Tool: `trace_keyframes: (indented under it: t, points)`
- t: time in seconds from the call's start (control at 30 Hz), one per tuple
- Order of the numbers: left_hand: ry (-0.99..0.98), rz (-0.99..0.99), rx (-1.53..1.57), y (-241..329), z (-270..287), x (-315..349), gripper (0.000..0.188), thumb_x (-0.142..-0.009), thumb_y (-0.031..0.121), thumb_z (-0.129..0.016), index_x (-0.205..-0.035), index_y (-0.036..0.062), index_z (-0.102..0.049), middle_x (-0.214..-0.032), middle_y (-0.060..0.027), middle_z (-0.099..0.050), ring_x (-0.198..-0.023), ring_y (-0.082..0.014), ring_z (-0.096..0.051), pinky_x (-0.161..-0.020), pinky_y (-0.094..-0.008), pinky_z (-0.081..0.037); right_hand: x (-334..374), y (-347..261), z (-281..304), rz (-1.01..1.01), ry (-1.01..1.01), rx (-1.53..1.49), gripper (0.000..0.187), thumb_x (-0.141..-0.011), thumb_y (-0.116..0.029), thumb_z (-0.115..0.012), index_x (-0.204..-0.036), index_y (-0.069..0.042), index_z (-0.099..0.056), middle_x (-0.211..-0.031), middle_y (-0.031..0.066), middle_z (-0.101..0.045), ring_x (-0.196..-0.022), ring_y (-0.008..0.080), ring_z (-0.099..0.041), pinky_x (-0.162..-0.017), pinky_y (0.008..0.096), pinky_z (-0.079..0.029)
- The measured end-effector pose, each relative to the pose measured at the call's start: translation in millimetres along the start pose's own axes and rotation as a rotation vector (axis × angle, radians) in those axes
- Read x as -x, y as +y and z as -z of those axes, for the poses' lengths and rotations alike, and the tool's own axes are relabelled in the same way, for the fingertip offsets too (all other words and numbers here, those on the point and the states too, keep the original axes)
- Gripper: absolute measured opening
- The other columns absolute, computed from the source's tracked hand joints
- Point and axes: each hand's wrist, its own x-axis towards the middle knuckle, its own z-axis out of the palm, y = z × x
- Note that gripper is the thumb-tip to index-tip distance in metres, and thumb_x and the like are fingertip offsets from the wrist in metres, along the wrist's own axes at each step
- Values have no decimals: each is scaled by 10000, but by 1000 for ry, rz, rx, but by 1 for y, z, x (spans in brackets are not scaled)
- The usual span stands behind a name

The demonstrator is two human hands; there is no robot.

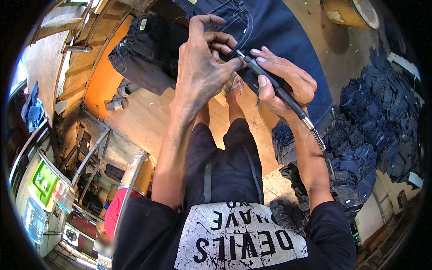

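My right hand (292, 81) grips a slim black pen-shaped rotary tool (285, 95), with a coiled metal spring and a thin cable at its rear. The tool's metal tip points up and left, close to my left thumb. My left hand (198, 67) pinches a dark fold of the dark blue jeans (292, 40) between thumb and curled fingers, right by the tip. Its index finger is bent and raised. Pale curved stitching runs along the jeans beside the fingers. Whether the tip touches the cloth is hard to make out.
Black trousers (150, 49) hang left of my left hand. Large heaps of dark cloth (378, 112) fill the right side. A round drum (348, 13) stands at the far right. Sandals (118, 103) lie on the floor at left. Another person in a red shirt (114, 211) is at lower left.
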Motion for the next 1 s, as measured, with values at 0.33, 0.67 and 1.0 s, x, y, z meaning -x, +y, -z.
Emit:
trace_keyframes:
  t: [0.33, 0.67, 1.0]
  points:
    - [7, 15, 67, -4, -3, 0, 784, -760, -21, -949, -1395, 23, -490, -1109, -133, -787, -943, -125, -736, -839, -245, -584, -2, 1, -2, 20, -22, 33, 256, -724, -50, -730, -951, 54, -792, -935, 181, -818, -969, 326, -830, -957, 447, -675]
    - [-8, 54, 177, -8, -7, 0, 816, -762, -92, -928, -1411, 5, -442, -1125, -169, -767, -957, -154, -748, -853, -254, -608, -2, -2, 0, -32, -37, 39, 253, -829, -79, -730, -1008, 95, -772, -1012, 279, -809, -1025, 392, -815, -982, 485, -645]
    - [5, -2, 294, -19, -14, 2, 808, -804, -115, -885, -1437, -10, -394, -1164, -233, -745, -960, -184, -778, -861, -298, -691, -1, 0, 1, -65, -39, 27, 246, -895, -96, -732, -1063, 80, -771, -1065, 280, -807, -1065, 387, -807, -1000, 453, -635]
